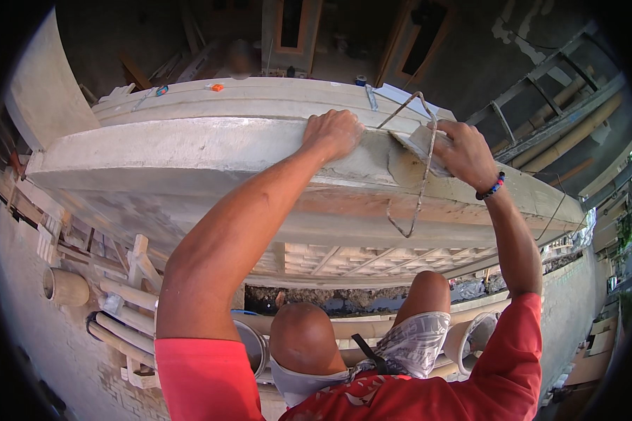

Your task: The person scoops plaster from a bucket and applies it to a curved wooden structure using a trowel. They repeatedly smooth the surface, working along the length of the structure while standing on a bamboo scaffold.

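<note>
Nearest to the camera is one red shirt, and from its two sleeves come two bare arms. Between the arms are two bent knees in one pair of grey patterned shorts.

Both hands are at one long concrete ledge, which goes across the view. One left hand lies on the top of this ledge. Its fingers are pressed together and bent over the far side; the fingertips are hidden, so I cannot tell how firmly they hold.

One right hand, with one dark beaded bracelet at the wrist, pinches one flat grey plate between thumb and fingers. This plate is tilted above the ledge, to the right of the left hand, just beside one darker grey patch. One bent rusty rod passes in front of the plate and hangs down before the ledge.

Behind the ledge lie one small orange thing and one small teal-and-red thing. At upper right is one ladder, with at least two round poles near it.
</note>
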{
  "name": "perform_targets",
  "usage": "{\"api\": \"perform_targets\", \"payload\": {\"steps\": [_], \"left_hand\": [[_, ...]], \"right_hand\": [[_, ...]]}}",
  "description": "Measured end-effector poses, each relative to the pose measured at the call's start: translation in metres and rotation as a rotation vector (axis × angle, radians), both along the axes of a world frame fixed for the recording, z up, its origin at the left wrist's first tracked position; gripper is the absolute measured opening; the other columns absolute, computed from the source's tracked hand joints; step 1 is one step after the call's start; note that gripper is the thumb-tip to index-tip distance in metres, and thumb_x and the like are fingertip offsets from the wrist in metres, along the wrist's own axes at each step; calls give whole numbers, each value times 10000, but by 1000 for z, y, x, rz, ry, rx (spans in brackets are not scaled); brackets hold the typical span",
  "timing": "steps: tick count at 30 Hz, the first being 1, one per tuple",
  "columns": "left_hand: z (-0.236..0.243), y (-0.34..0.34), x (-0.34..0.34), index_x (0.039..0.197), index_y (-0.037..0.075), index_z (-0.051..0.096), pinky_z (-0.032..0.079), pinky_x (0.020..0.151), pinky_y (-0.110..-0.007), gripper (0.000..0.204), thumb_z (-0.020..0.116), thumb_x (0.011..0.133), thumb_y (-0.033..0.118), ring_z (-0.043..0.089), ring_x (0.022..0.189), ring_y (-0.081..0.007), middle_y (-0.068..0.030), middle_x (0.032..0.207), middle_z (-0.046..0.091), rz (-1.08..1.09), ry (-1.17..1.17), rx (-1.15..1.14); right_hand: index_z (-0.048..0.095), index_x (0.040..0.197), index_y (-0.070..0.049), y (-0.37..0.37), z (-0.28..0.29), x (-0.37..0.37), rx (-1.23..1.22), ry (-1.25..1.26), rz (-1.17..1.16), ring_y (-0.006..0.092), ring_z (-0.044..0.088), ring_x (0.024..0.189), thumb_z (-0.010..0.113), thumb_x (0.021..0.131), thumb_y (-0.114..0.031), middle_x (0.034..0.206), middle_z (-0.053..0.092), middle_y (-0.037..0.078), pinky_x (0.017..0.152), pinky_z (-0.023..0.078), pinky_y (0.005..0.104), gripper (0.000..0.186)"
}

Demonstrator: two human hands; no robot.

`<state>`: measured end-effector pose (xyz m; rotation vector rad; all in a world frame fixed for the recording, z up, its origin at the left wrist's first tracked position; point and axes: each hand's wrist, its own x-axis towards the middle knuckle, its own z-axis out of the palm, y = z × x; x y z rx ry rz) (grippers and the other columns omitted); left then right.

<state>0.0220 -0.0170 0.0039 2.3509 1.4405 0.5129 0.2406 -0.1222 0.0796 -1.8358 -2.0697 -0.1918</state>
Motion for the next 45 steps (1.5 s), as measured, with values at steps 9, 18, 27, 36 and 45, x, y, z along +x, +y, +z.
{"api": "perform_targets", "payload": {"steps": [9, 18, 27, 36, 45], "left_hand": [[2, -2, 1, 1149, 128, 690, 476, 926, -452, 355, 472, 976, 349, 622, 1062, -358, -153, 1101, 688, 36, 14, 2], [2, -1, 4, 1148, 87, 681, 475, 935, -460, 377, 476, 983, 357, 608, 1084, -369, -170, 1109, 680, 15, 2, -31], [-1, 2, 6, 1127, 82, 687, 431, 984, -457, 357, 479, 990, 338, 619, 1096, -339, -157, 1105, 688, 24, 0, -32], [-7, 5, 1, 1136, 80, 684, 480, 938, -463, 379, 476, 986, 359, 618, 1062, -367, -153, 1082, 692, -1, -4, 36], [1, 0, 2, 1111, 99, 691, 487, 929, -448, 357, 492, 980, 365, 627, 1049, -353, -143, 1058, 699, 22, 4, -9]], "right_hand": [[653, 1117, -48, 19, -21, -8, 2, -163, -22, 423, 667, 793, 607, 776, -207, 816, 672, 260, 806, 525, 458, 379], [574, 1090, -23, 60, -30, 9, -82, -227, -66, 422, 649, 931, 598, 831, -273, 923, 678, 258, 832, 504, 504, 361], [612, 1072, 10, 96, -34, 42, -204, -305, -153, 416, 648, 996, 531, 845, -218, 1022, 677, 268, 892, 498, 481, 331], [671, 1113, -13, 114, -42, 99, -337, -377, -400, 363, 640, 1085, 509, 870, -195, 1135, 666, 240, 937, 502, 432, 344], [605, 1217, -30, 9, -5, 138, 199, -148, -362, 404, 665, 924, 579, 807, -200, 999, 683, 252, 849, 519, 466, 445]]}}
